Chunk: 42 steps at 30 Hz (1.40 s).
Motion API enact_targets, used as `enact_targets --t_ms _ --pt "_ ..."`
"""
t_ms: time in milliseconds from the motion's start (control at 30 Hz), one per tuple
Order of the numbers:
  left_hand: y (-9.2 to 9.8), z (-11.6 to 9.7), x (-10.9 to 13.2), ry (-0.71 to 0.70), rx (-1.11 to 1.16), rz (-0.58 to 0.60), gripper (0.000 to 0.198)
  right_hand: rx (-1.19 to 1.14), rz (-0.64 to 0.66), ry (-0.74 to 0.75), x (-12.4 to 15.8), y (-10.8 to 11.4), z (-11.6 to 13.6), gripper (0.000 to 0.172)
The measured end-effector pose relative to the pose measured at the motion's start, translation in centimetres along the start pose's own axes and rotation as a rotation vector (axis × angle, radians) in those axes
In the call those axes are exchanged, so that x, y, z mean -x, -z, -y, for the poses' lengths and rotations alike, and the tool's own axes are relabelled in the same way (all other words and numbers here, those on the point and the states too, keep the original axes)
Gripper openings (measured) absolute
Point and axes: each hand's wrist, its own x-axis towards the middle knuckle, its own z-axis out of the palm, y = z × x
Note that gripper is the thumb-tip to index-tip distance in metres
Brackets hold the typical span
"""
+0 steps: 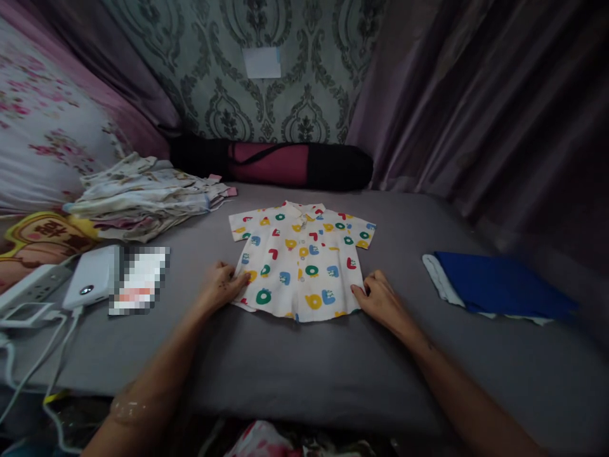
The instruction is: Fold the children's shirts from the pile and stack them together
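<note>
A small white short-sleeved shirt (323,273) with a collar and a colourful letter print lies flat and buttoned on the grey-covered bed (295,368). Its collar points away from me and its hem faces me. At the lower left side edge, my left hand (223,284) pinches the cloth between thumb and fingers. My right hand (380,297) grips the opposite lower side edge the same way, fingers curled. Both sleeves are spread outward.
To the right lies folded blue and pale cloth (499,285). Rumpled clothes (147,190) are piled at the back left. Nearer on the left are a white power bank (98,276), a power strip (35,285) and cables. A long black and maroon bag (271,164) lies along the wall.
</note>
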Motion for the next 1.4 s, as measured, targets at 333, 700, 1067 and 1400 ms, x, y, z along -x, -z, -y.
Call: enact_targets --t_ms 333,700,1067,1400 --pt "1.9 0.1 1.3 0.128 0.134 0.069 0.044 -0.100 0.108 0.027 -0.3 1.6 -1.2 0.032" --pt "3.3 2.9 1.1 0.184 0.120 0.221 0.043 -0.007 0.238 0.022 -0.5 4.1 -1.1 0.033" --pt "-1.7 -7.1 -3.5 -0.645 -0.003 -0.008 0.041 0.076 0.230 0.418 -3.2 -0.5 5.0 0.064" --pt "-4.3 -7.4 -8.8 -0.342 -0.200 0.055 0.061 0.109 0.234 0.286 -9.7 -2.5 5.9 0.072"
